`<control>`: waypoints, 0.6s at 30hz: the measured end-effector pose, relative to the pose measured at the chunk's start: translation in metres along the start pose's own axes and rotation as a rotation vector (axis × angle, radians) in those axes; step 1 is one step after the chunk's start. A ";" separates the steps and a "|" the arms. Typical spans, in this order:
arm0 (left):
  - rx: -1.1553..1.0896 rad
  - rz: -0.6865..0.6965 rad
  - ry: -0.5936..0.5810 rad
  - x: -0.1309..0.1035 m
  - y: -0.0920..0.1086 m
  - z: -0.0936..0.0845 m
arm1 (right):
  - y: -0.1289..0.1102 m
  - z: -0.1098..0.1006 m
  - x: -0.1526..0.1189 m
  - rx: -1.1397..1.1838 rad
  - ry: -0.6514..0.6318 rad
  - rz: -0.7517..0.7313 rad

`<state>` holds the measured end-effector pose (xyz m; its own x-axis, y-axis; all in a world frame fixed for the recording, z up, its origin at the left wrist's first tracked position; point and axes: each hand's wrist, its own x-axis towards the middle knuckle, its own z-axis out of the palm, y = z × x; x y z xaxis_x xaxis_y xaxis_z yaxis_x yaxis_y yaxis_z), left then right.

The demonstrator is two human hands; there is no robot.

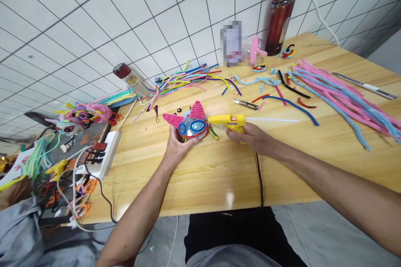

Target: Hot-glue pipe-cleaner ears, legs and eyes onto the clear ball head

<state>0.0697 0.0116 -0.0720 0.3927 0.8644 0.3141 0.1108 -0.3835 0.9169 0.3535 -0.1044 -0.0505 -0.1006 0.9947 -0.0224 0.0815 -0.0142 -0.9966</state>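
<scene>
My left hand [179,145] is closed around the lower left side of a pipe-cleaner animal head [194,128]. That head has two pink pointed ears, a clear rounded face and blue rings like eyes, with a red line below. In my right hand [249,135] is a yellow glue gun [228,121], its nozzle pointing left and at the head's right side; whether it touches cannot be told. A clear glue stick [272,120] sticks out of the gun's back. Beside the head lies a yellow-green strip [213,134], partly behind it.
Thread snips [245,104] and loose pipe cleaners [188,80] lie behind my hands. Pink and blue pipe cleaners [341,96] and a metal ruler [365,85] are at right. A red flask [282,16] stands behind. At left are a power strip [108,154], cords and a co-worker's sleeve [21,229].
</scene>
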 end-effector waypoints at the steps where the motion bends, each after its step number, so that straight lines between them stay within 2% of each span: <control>1: 0.000 -0.001 -0.003 0.000 0.000 0.000 | -0.001 0.000 0.000 -0.005 -0.003 0.000; 18: -0.003 0.006 -0.002 0.000 0.003 0.001 | 0.001 -0.002 -0.001 -0.068 0.009 -0.018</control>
<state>0.0712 0.0106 -0.0698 0.3949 0.8615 0.3190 0.1053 -0.3874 0.9159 0.3552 -0.1049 -0.0512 -0.0942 0.9955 -0.0035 0.1468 0.0104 -0.9891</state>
